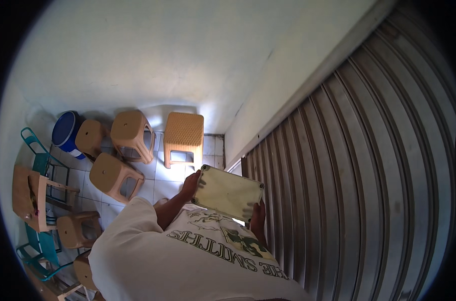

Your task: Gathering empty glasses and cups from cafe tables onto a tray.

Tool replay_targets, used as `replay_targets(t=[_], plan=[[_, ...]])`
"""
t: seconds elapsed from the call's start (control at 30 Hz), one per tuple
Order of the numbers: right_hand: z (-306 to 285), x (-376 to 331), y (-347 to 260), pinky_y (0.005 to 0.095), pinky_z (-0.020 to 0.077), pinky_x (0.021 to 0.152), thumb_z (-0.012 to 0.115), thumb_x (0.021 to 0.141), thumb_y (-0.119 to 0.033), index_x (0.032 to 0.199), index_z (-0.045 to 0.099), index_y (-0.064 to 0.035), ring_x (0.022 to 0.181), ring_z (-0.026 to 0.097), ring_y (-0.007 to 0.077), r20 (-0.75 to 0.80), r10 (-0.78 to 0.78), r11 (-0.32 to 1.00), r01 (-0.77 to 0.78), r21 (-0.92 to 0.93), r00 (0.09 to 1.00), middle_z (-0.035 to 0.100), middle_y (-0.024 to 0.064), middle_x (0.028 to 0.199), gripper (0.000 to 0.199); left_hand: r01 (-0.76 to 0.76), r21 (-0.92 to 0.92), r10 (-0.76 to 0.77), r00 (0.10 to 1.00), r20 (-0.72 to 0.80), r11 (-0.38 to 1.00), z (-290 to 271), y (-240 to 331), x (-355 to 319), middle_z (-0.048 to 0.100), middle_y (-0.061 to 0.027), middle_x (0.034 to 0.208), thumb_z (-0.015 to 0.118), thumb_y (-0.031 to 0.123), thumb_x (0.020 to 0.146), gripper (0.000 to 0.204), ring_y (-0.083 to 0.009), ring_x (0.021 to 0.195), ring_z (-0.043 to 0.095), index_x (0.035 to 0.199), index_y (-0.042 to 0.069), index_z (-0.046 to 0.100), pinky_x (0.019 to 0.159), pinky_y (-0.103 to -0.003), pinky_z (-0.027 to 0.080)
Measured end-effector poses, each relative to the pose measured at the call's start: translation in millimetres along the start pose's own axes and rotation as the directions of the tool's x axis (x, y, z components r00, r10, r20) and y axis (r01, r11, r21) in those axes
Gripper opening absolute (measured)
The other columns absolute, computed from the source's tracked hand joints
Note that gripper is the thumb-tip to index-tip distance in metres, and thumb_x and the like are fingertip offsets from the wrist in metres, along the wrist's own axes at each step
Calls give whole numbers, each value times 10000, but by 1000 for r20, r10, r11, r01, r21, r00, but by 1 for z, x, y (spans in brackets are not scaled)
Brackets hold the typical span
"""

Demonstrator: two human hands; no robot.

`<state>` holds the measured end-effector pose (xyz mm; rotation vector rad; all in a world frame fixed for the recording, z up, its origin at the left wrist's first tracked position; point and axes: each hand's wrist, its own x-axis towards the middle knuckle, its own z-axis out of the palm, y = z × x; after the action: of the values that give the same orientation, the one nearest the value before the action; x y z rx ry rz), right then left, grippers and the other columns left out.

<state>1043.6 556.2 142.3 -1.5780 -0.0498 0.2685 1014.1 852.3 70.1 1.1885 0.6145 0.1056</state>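
**Both hands held a flat panel beside the shutter**

In the head view, a pale, flat rectangular panel [228, 193] with rounded corners sat tilted in front of the person's chest, just left of the grey ribbed roller shutter [368, 175]. No label showed on the panel's face.

Well to the left of the shutter, a blue barrel [64, 131] stood in the corner against the white wall [152, 55]; its contents could not be seen. Tan plastic stools [183, 135] clustered on the tiled floor between the barrel and the shutter.

The left hand [191, 183] gripped the panel's left edge, fingers curled around it. The right hand [258, 215] held the lower right corner from beneath; how far its fingers closed could not be told.
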Motion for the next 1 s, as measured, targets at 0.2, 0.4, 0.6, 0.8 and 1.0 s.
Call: replay_targets(t=[0.2, 0.4, 0.6, 0.8, 1.0], plan=[[56, 113, -16, 339, 456, 857, 482, 967, -234, 1363, 391, -20, 983, 561, 192, 93, 86, 995, -91, 51, 992, 571, 110, 1112, 459, -5, 2, 5, 1000, -27, 1000, -31, 75, 73, 628, -82, 795, 384, 552, 947, 549, -165, 645, 581, 1013, 47, 589, 612, -306, 462], [145, 211, -54, 338, 415, 931, 493, 966, -300, 1358, 391, -3, 1078, 522, 190, 226, -52, 987, 84, -137, 973, 555, 119, 1177, 502, -41, -139, 23, 991, -131, 989, -90, 127, 116, 614, -63, 884, 358, 528, 967, 537, -153, 781, 590, 1068, 58, 598, 704, -310, 488], [216, 267, -56, 318, 430, 910, 478, 973, -290, 1352, 388, 12, 1048, 539, 179, 450, 35, 999, -17, -44, 893, 571, 111, 1156, 493, -78, -219, -5, 936, -353, 973, -134, 144, 104, 593, -25, 897, 471, 496, 942, 456, -110, 813, 547, 1050, 68, 584, 756, -294, 462], [289, 291, -73, 316, 397, 950, 472, 974, -275, 1345, 395, 16, 1089, 520, 175, 670, 129, 989, -43, -144, 731, 543, 118, 1214, 478, -145, -239, -26, 804, -594, 960, -161, 127, 73, 580, 1, 892, 578, 422, 911, 377, -94, 800, 534, 1028, 64, 581, 737, -267, 446], [366, 311, -79, 309, 360, 972, 478, 969, -288, 1317, 437, 1, 1121, 485, 176, 838, 165, 985, -40, -169, 520, 526, 102, 1240, 455, -328, -240, -1, 589, -808, 914, -176, 115, 44, 608, -31, 877, 599, 433, 895, 424, -98, 784, 542, 1043, 36, 583, 719, -261, 452]])
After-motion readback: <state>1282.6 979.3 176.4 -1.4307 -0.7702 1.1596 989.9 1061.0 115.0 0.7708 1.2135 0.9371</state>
